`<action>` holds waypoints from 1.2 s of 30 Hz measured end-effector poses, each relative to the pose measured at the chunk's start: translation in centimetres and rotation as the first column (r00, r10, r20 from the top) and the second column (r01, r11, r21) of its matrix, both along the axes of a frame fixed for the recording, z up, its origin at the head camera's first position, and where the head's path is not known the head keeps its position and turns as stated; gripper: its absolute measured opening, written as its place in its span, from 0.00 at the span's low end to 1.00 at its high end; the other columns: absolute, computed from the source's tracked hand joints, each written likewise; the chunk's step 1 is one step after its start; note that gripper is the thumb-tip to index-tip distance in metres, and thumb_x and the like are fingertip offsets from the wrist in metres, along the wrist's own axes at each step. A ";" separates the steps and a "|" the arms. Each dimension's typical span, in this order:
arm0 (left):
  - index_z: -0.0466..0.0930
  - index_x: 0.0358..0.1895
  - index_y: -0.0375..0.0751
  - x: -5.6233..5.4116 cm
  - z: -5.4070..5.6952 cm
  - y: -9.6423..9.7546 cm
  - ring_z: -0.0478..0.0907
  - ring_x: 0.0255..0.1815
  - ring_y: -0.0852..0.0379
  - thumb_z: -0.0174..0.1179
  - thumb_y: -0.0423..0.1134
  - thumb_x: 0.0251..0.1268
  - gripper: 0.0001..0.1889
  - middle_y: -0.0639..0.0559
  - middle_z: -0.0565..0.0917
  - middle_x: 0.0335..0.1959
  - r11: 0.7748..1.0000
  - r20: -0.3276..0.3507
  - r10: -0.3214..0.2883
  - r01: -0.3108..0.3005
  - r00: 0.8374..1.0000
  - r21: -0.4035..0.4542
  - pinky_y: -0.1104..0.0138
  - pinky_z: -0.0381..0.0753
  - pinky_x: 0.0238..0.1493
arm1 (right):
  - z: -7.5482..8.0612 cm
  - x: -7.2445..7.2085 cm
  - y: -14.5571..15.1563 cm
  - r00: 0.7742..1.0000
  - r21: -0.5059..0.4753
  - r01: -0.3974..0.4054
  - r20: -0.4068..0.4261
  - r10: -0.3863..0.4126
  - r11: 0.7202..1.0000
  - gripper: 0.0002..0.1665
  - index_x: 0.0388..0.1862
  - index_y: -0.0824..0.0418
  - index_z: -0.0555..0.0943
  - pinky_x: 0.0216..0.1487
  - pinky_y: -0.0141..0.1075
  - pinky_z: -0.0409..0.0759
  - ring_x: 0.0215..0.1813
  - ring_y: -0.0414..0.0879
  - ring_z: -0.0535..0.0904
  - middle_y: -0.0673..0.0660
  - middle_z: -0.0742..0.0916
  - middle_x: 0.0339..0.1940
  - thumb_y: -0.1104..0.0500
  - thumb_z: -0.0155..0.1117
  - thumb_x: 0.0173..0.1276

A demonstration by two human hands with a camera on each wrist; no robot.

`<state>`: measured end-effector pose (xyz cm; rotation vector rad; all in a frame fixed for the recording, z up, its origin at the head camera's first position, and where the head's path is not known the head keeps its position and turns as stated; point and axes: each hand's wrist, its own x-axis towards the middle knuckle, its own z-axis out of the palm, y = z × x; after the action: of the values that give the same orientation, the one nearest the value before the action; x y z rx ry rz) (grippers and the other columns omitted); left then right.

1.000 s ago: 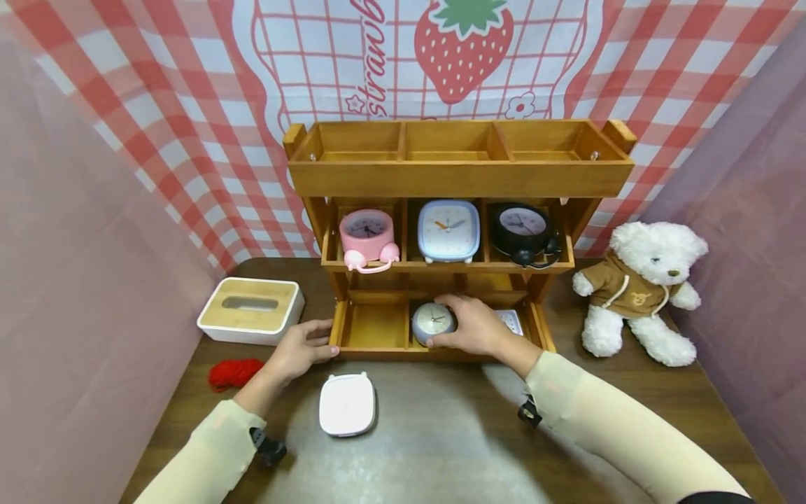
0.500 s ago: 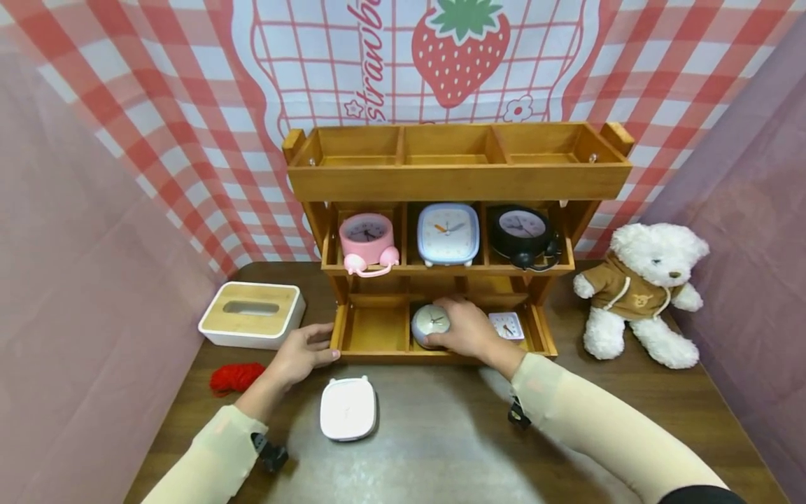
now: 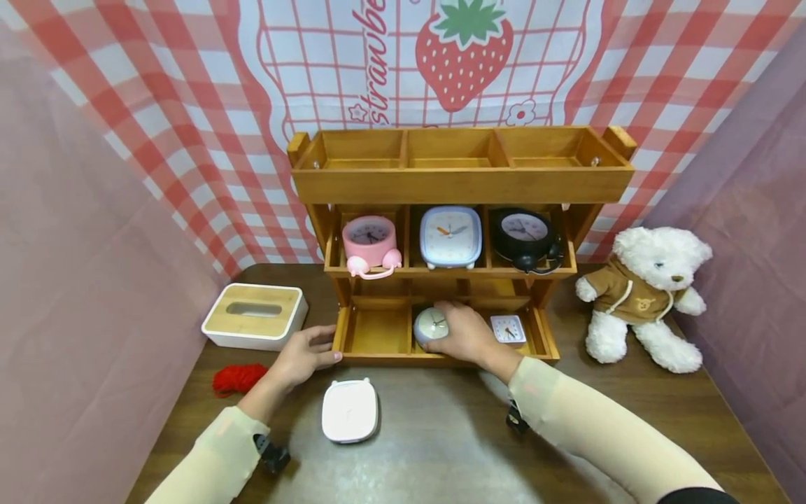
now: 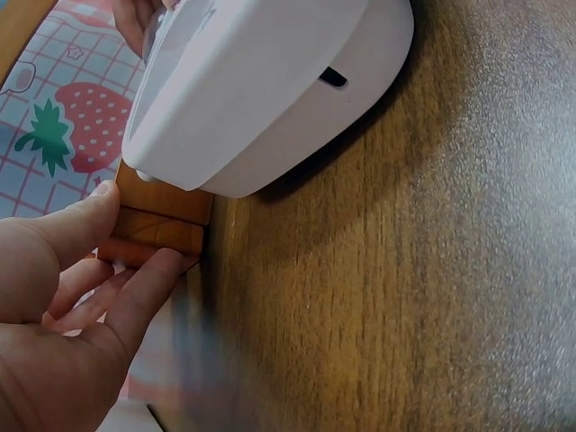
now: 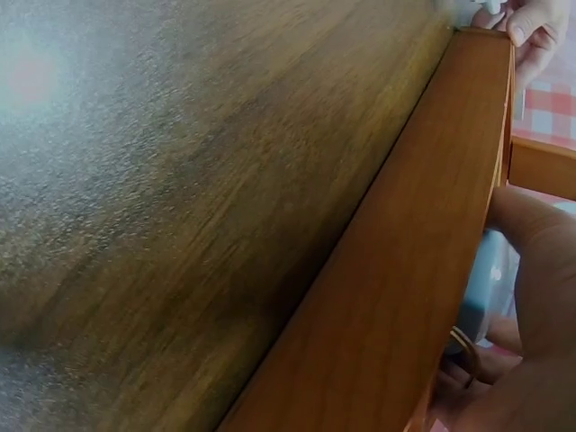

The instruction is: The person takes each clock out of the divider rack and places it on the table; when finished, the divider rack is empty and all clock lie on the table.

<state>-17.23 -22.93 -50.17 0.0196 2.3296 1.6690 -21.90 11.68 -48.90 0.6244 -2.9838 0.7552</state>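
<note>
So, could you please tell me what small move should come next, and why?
I'd suggest easing the right grip off the round clock: it seems seated in the bottom middle slot of the rack, the left grip holds the rack's left end, and the white clock lies on the table, near the bare bottom left slot.

A strawberry-print gingham curtain (image 3: 390,91) hangs at 12 o'clock, a dusty-pink fabric wall (image 3: 94,280) at 9, a mauve fabric wall (image 3: 762,231) at 3; pale glare whitens the wood-grain surface (image 3: 434,441) toward 6.
</note>
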 end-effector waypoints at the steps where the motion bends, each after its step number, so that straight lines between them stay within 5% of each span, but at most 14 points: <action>1: 0.67 0.72 0.26 0.0 0.0 0.0 0.75 0.68 0.32 0.69 0.27 0.65 0.34 0.27 0.69 0.73 1.000 -0.002 0.001 -0.001 1.000 -0.003 0.58 0.86 0.57 | 0.0 0.0 0.1 1.000 -0.005 0.001 -0.006 -0.001 1.000 0.49 0.65 0.61 0.79 0.52 0.50 0.85 0.49 0.57 0.85 0.60 0.88 0.53 0.40 0.84 0.47; 16: 0.68 0.72 0.24 0.0 -0.4 0.1 0.75 0.68 0.31 0.69 0.26 0.64 0.33 0.25 0.72 0.70 1.000 -0.003 0.005 -0.005 1.000 -0.003 0.60 0.87 0.55 | 3.0 1.6 1.1 0.997 -0.132 -0.022 -0.076 0.012 0.991 0.47 0.63 0.58 0.82 0.54 0.47 0.85 0.53 0.54 0.85 0.57 0.88 0.56 0.38 0.84 0.45; 28: 0.67 0.72 0.23 -0.2 -0.3 0.0 0.74 0.68 0.30 0.68 0.25 0.64 0.33 0.24 0.71 0.70 1.000 0.000 -0.002 0.002 1.000 0.019 0.60 0.88 0.54 | 5.5 4.9 1.1 0.965 -0.233 -0.261 -0.099 0.244 0.937 0.48 0.64 0.58 0.81 0.60 0.44 0.84 0.61 0.46 0.83 0.53 0.86 0.61 0.39 0.85 0.46; 36: 0.66 0.72 0.22 -0.1 -0.2 0.0 0.73 0.69 0.30 0.68 0.25 0.64 0.34 0.23 0.70 0.70 1.000 0.013 -0.006 0.006 1.000 0.029 0.59 0.87 0.55 | 4.5 7.8 -0.1 0.925 -0.211 -0.378 -0.060 0.374 0.901 0.48 0.65 0.52 0.79 0.64 0.44 0.82 0.63 0.43 0.80 0.47 0.84 0.62 0.38 0.85 0.47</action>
<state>-17.36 -22.89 -50.41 0.0212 2.2937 1.6952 -14.05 11.63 -44.39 1.2035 -2.7335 1.0705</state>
